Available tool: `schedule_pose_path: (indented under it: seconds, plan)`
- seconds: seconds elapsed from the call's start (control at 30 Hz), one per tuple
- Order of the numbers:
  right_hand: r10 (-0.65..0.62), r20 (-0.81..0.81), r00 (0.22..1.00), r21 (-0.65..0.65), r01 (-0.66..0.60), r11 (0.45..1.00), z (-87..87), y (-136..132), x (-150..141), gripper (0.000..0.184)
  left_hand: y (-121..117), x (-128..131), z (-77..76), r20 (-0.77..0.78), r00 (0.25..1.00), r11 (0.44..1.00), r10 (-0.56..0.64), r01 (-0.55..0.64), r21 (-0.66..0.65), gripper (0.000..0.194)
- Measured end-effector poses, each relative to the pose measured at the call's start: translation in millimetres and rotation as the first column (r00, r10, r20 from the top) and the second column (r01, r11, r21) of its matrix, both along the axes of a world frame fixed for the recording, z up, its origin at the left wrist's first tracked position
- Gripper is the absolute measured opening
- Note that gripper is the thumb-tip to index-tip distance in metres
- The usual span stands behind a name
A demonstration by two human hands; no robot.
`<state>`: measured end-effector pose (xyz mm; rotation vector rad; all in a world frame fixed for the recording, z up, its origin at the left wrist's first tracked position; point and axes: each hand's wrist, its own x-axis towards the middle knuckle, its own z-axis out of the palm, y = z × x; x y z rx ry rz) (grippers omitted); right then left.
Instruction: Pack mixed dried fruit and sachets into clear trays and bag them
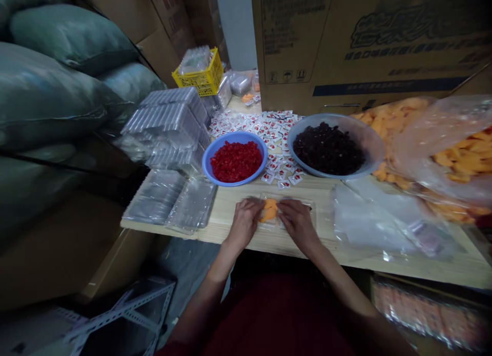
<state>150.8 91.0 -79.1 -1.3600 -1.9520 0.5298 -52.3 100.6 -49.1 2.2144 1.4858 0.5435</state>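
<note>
Orange dried fruit pieces (268,210) lie in a clear plastic tray (313,212) near the front edge of the table. My left hand (247,215) is at the left side of these pieces, its fingers bent and pinched against them. From the right, my right hand (298,218) reaches over the tray, fingers closed at the other edge of the orange pieces. Part of the tray is hidden under both hands. Just beyond my hands stand a blue bowl (205,164) of red dried fruit and a larger pale blue bowl (374,141) of dark dried fruit.
Stacked clear plastic boxes (165,120) and flat trays (156,197) fill the left side. Small printed sachets (274,125) lie scattered behind the bowls. Plastic bags (369,220) and heaped orange fruit (403,115) are at right. A large carton (357,48) and yellow basket (213,74) stand behind.
</note>
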Motion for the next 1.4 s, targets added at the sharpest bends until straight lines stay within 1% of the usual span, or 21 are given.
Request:
schedule_pose_path:
  seconds: [0.07, 0.1, 0.17, 0.23, 0.3, 0.33, 0.37, 0.43, 0.47, 0.5, 0.53, 0.6, 0.67, 0.73, 0.8, 0.83, 0.9, 1.0, 1.13, 1.23, 1.4]
  plan:
    - [-0.082, -0.144, 0.986, -0.016, 0.080, 0.997, 4.6, -4, 11, 0.027, -2, -4, 3.4, 0.037, 0.999, 1.000, 0.004, -0.004, -0.001, 0.025]
    - [-0.097, -0.181, 0.979, -0.035, 0.093, 0.995, 6.0, -7, 14, 0.027, -3, -5, 4.3, 0.018, 1.000, 1.000, -0.002, 0.002, -0.010, 0.022]
    - [-0.045, -0.193, 0.980, -0.077, 0.030, 0.997, 7.3, -11, 14, 0.026, -4, -5, 5.4, -0.058, 0.998, 0.999, -0.017, 0.015, -0.043, 0.014]
    - [0.032, -0.196, 0.980, -0.126, -0.058, 0.990, 8.6, -15, 6, 0.025, -5, 0, 7.6, -0.099, 0.995, 0.998, 0.001, -0.007, -0.062, 0.018]
    - [-0.013, -0.318, 0.948, -0.226, -0.063, 0.972, 12.6, -14, -5, 0.030, -9, 10, 11.0, -0.038, 0.998, 0.998, 0.059, -0.060, -0.019, 0.026]
    - [-0.084, -0.431, 0.898, -0.304, -0.057, 0.951, 16.3, -12, -10, 0.036, -11, 18, 12.5, 0.018, 0.998, 0.998, 0.055, -0.056, 0.028, 0.031]
    - [-0.167, -0.554, 0.816, -0.394, -0.080, 0.916, 21.2, -9, -14, 0.044, -13, 26, 13.2, 0.070, 0.998, 0.996, 0.008, -0.014, 0.083, 0.037]
    - [-0.318, -0.733, 0.601, -0.542, -0.235, 0.807, 33.9, -2, -20, 0.058, -14, 43, 11.5, 0.098, 0.981, 0.975, -0.165, 0.147, 0.165, 0.052]
    - [-0.369, -0.777, 0.510, -0.573, -0.330, 0.750, 41.0, 1, -20, 0.062, -13, 48, 9.4, 0.076, 0.971, 0.962, -0.227, 0.211, 0.174, 0.059]
    - [-0.402, -0.799, 0.447, -0.581, -0.404, 0.706, 48.0, 2, -17, 0.062, -11, 49, 7.2, 0.052, 0.972, 0.962, -0.230, 0.218, 0.166, 0.064]
    - [-0.415, -0.809, 0.416, -0.581, -0.453, 0.677, 54.4, 2, -12, 0.058, -9, 45, 5.5, 0.038, 0.984, 0.975, -0.173, 0.166, 0.149, 0.065]
    - [-0.422, -0.803, 0.422, -0.590, -0.463, 0.661, 63.4, -3, 5, 0.048, -6, 21, 6.1, 0.064, 0.998, 0.992, 0.024, -0.032, 0.125, 0.054]
    - [-0.466, -0.754, 0.463, -0.643, -0.372, 0.669, 65.3, -11, 27, 0.040, -7, -18, 12.1, 0.152, 0.965, 0.964, 0.216, -0.235, 0.121, 0.040]
    - [-0.556, -0.683, 0.473, -0.704, -0.224, 0.674, 60.2, -19, 45, 0.032, -9, -64, 19.3, 0.190, 0.897, 0.901, 0.398, -0.422, 0.101, 0.031]
    - [-0.611, -0.641, 0.464, -0.733, -0.136, 0.666, 51.2, -25, 53, 0.028, -8, -105, 22.7, 0.104, 0.824, 0.826, 0.557, -0.563, 0.037, 0.024]
    - [-0.616, -0.636, 0.465, -0.737, -0.128, 0.664, 46.6, -28, 53, 0.029, -5, -122, 22.0, 0.049, 0.800, 0.802, 0.597, -0.598, -0.004, 0.021]
    - [-0.607, -0.635, 0.479, -0.741, -0.155, 0.653, 39.3, -33, 44, 0.032, 2, -145, 16.1, -0.020, 0.783, 0.780, 0.622, -0.621, -0.084, 0.014]
    - [-0.570, -0.651, 0.501, -0.734, -0.227, 0.640, 35.0, -40, 24, 0.039, 15, -162, 2.2, -0.019, 0.774, 0.763, 0.633, -0.628, -0.152, 0.010]
    - [-0.518, -0.681, 0.517, -0.714, -0.313, 0.627, 35.7, -47, 8, 0.041, 30, -164, -13.2, 0.007, 0.745, 0.733, 0.667, -0.654, -0.188, 0.014]
    - [-0.523, -0.666, 0.532, -0.726, -0.305, 0.616, 35.3, -47, 8, 0.042, 38, -161, -20.7, 0.041, 0.735, 0.725, 0.677, -0.657, -0.207, 0.018]
    - [-0.529, -0.641, 0.555, -0.742, -0.275, 0.611, 32.8, -45, 14, 0.044, 47, -157, -29.6, 0.070, 0.748, 0.734, 0.660, -0.622, -0.274, 0.027]
